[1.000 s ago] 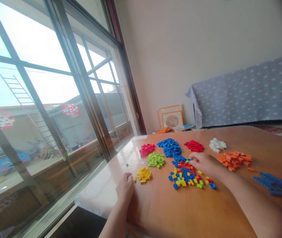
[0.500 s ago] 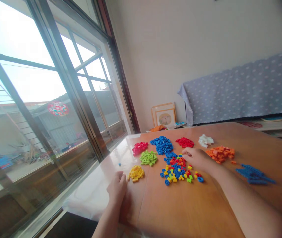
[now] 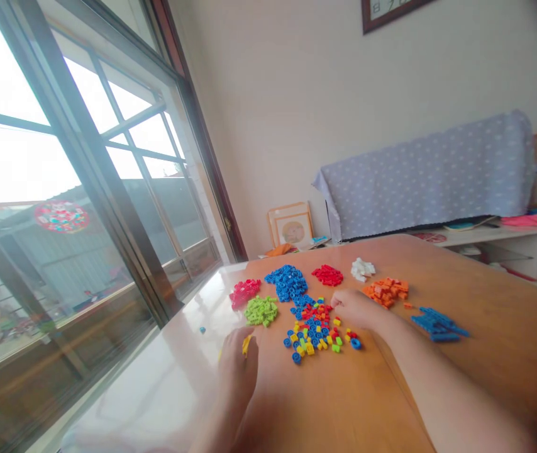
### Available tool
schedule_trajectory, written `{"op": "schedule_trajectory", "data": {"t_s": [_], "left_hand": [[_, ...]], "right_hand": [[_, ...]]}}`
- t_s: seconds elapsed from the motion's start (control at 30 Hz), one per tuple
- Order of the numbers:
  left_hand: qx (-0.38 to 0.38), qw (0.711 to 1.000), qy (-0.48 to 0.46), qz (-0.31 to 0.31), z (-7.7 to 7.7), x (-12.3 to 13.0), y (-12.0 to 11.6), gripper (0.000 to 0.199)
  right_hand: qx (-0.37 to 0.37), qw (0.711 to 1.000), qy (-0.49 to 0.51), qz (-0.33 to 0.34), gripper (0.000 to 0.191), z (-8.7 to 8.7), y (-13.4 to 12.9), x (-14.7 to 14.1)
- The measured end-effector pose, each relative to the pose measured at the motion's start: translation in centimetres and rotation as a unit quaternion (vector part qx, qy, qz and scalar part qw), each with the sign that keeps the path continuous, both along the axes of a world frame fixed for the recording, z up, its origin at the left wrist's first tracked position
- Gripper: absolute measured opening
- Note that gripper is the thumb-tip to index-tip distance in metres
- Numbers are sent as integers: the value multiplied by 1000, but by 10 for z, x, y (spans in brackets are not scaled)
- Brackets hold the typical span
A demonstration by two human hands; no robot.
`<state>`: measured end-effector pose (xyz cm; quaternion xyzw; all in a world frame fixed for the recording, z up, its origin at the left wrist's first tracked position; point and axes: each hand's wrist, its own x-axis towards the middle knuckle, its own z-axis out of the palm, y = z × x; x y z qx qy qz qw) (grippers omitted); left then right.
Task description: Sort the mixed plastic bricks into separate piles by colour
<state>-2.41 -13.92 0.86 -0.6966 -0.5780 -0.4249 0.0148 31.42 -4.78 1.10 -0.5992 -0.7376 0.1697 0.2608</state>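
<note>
My left hand point(image 3: 239, 362) lies over the pile of yellow toy bricks point(image 3: 246, 344) and hides most of it; a little yellow shows at both sides. Its fingers look spread and slightly bent, though partly out of sight. At the right edge of a mixed heap of small blue, red, yellow and green pieces point(image 3: 313, 335), my right hand point(image 3: 354, 308) is closed, fingertips pressed together. What it pinches, if anything, is too small to make out. Just beyond the left hand sits a pile of lime green bricks point(image 3: 261, 311).
Farther back lie piles of pink pieces point(image 3: 244, 293), blue round pieces point(image 3: 287, 283), red bricks point(image 3: 327, 275) and white pieces point(image 3: 362, 269). Orange bricks point(image 3: 386, 291) and long blue pieces point(image 3: 438, 324) are at the right. One small blue piece point(image 3: 202, 329) lies alone at left.
My left hand has moved from beside the yellow pile onto it. My right hand stays by the mixed heap. The view has turned to the right.
</note>
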Motion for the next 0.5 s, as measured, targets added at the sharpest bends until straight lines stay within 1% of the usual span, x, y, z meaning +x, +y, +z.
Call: {"op": "schedule_trajectory", "data": {"t_s": [0.1, 0.2, 0.27, 0.33, 0.4, 0.5], "left_hand": [[-52, 996, -23, -70, 1, 32, 15, 23], [-98, 986, -24, -136, -3, 52, 35, 24], [-125, 982, -2, -138, -8, 62, 49, 26], [-143, 983, 23, -115, -12, 70, 63, 26], [-149, 983, 42, -100, -14, 77, 77, 28], [-157, 980, 63, -102, -14, 86, 100, 30]], "right_hand": [[-10, 1000, -13, -5, 16, 0, 0, 1], [-26, 999, -30, -11, 16, 1, -1, 2], [-39, 998, -46, -13, 15, 1, -2, 2], [-48, 997, -57, -16, 15, 0, -2, 3], [-49, 997, -58, -22, 14, -2, -1, 4], [-48, 997, -56, -34, 15, -3, 0, 4]]}}
